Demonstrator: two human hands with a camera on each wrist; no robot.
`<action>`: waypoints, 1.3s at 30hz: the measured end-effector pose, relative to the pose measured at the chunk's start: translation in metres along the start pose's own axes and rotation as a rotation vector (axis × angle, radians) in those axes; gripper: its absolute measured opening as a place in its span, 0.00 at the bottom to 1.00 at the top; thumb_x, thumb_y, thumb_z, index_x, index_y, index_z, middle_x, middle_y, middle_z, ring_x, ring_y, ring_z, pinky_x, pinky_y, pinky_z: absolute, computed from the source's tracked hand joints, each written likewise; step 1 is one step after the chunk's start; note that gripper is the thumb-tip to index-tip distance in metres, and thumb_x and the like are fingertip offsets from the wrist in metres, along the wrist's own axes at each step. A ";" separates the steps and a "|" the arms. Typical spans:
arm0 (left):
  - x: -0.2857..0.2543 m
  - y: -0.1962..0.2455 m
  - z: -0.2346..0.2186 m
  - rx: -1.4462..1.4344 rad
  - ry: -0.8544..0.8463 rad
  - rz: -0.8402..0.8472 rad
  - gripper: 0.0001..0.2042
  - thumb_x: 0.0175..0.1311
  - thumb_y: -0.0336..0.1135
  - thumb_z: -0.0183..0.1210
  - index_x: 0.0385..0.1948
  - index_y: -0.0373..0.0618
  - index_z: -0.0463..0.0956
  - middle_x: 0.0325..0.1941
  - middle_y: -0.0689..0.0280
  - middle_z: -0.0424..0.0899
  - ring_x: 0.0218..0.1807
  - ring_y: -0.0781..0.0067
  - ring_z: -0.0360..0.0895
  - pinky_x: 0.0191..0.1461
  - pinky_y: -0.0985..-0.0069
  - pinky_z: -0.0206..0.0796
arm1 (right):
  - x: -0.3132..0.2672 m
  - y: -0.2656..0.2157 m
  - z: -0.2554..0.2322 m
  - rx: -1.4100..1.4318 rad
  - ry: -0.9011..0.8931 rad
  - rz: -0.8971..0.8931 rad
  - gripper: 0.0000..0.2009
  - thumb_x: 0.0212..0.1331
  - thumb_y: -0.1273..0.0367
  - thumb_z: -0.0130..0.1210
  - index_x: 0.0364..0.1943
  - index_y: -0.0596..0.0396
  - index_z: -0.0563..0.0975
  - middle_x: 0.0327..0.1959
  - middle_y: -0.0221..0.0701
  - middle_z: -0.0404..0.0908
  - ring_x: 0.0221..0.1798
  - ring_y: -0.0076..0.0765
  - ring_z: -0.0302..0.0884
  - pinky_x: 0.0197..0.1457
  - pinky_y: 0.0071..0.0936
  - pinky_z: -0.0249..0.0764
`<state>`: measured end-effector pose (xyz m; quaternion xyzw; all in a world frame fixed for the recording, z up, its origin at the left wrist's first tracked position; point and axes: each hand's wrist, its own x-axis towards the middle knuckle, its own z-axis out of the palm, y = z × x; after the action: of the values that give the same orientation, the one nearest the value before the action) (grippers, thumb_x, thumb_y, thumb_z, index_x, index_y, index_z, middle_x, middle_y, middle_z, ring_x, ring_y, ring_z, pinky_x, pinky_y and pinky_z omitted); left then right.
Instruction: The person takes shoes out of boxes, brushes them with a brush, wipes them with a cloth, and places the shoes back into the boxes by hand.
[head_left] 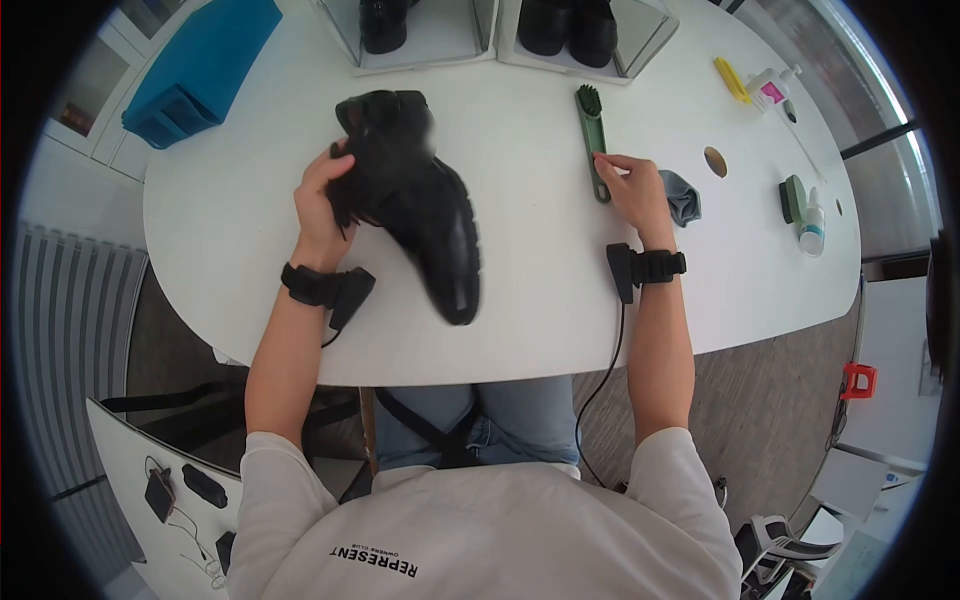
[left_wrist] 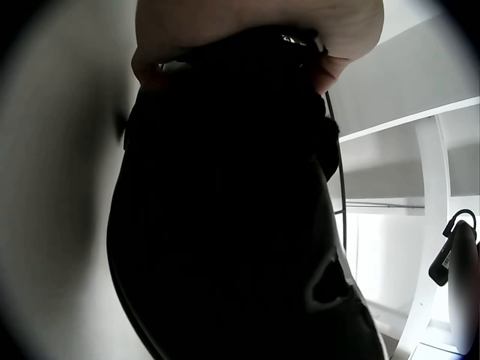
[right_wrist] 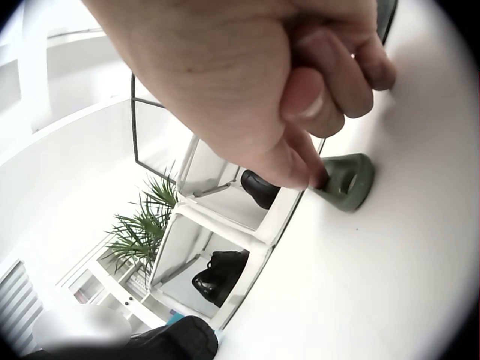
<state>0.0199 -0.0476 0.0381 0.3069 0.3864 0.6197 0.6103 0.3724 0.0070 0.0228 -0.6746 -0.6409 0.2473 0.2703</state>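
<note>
In the head view my left hand grips a black leather shoe at its ankle end, with the toe pointing toward the table's front edge. The shoe fills the left wrist view as a dark shape, and the fingers curl over its top. My right hand pinches the handle of a green long-handled brush between thumb and forefinger. The brush lies on the table, bristles pointing away from me. In the right wrist view the handle's end, with a slot in it, shows beside the fingertips.
A grey cloth lies just right of my right hand. Two white boxes with black shoes stand at the back; a teal case is at back left. On the right are a yellow tool, bottles and a green block brush.
</note>
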 end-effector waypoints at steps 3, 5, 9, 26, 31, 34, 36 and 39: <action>0.004 0.001 -0.006 -0.018 0.077 -0.082 0.18 0.55 0.37 0.50 0.47 0.39 0.72 0.42 0.62 0.79 0.44 0.69 0.76 0.48 0.73 0.70 | 0.000 -0.003 -0.001 0.014 -0.009 0.022 0.16 0.58 0.60 0.53 0.43 0.53 0.83 0.15 0.32 0.79 0.20 0.28 0.76 0.28 0.27 0.69; 0.002 -0.001 -0.003 0.017 0.086 -0.046 0.18 0.55 0.36 0.50 0.47 0.38 0.72 0.43 0.62 0.78 0.44 0.69 0.76 0.49 0.73 0.70 | 0.000 -0.003 0.000 0.007 -0.006 0.016 0.16 0.58 0.60 0.53 0.43 0.54 0.83 0.15 0.32 0.78 0.19 0.28 0.75 0.28 0.27 0.69; 0.006 -0.001 -0.006 0.041 0.017 -0.033 0.19 0.54 0.36 0.50 0.47 0.37 0.71 0.43 0.62 0.78 0.44 0.69 0.76 0.50 0.74 0.69 | 0.005 0.007 0.002 0.026 0.079 -0.022 0.15 0.57 0.60 0.55 0.43 0.52 0.83 0.15 0.33 0.78 0.19 0.28 0.74 0.27 0.27 0.68; 0.005 -0.005 -0.008 0.243 -0.159 0.181 0.19 0.59 0.34 0.55 0.50 0.36 0.71 0.51 0.60 0.77 0.52 0.73 0.73 0.58 0.77 0.63 | 0.002 0.077 -0.075 -0.156 0.184 -0.002 0.15 0.52 0.65 0.64 0.39 0.59 0.76 0.28 0.35 0.77 0.29 0.29 0.74 0.33 0.26 0.72; 0.005 -0.004 0.003 0.356 -0.354 0.175 0.19 0.61 0.32 0.55 0.55 0.40 0.71 0.57 0.61 0.74 0.59 0.72 0.68 0.65 0.73 0.56 | -0.010 0.085 -0.076 -0.352 0.220 -0.191 0.13 0.51 0.69 0.61 0.40 0.58 0.77 0.35 0.38 0.78 0.33 0.34 0.77 0.38 0.28 0.73; 0.006 -0.006 0.010 0.513 -0.489 0.313 0.21 0.61 0.33 0.56 0.57 0.41 0.70 0.60 0.61 0.72 0.61 0.70 0.67 0.66 0.69 0.56 | -0.013 0.065 -0.076 -0.274 0.139 -0.188 0.07 0.49 0.76 0.55 0.34 0.60 0.79 0.33 0.35 0.78 0.32 0.34 0.77 0.40 0.26 0.73; 0.005 -0.009 0.009 0.555 -0.479 0.340 0.23 0.60 0.34 0.59 0.59 0.41 0.69 0.62 0.61 0.71 0.63 0.68 0.66 0.67 0.65 0.55 | -0.027 0.016 -0.065 -0.077 0.124 -0.311 0.07 0.50 0.80 0.53 0.33 0.60 0.79 0.32 0.34 0.78 0.31 0.31 0.76 0.39 0.24 0.72; 0.006 -0.007 0.008 0.559 -0.509 0.301 0.24 0.60 0.34 0.60 0.59 0.41 0.68 0.63 0.61 0.70 0.64 0.67 0.65 0.68 0.65 0.54 | -0.046 -0.056 -0.044 -0.058 0.078 -0.469 0.08 0.50 0.81 0.53 0.34 0.60 0.79 0.32 0.33 0.78 0.31 0.31 0.75 0.39 0.23 0.72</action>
<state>0.0297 -0.0407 0.0359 0.6577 0.3271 0.4774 0.4821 0.3584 -0.0396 0.0927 -0.5239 -0.7759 0.1331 0.3253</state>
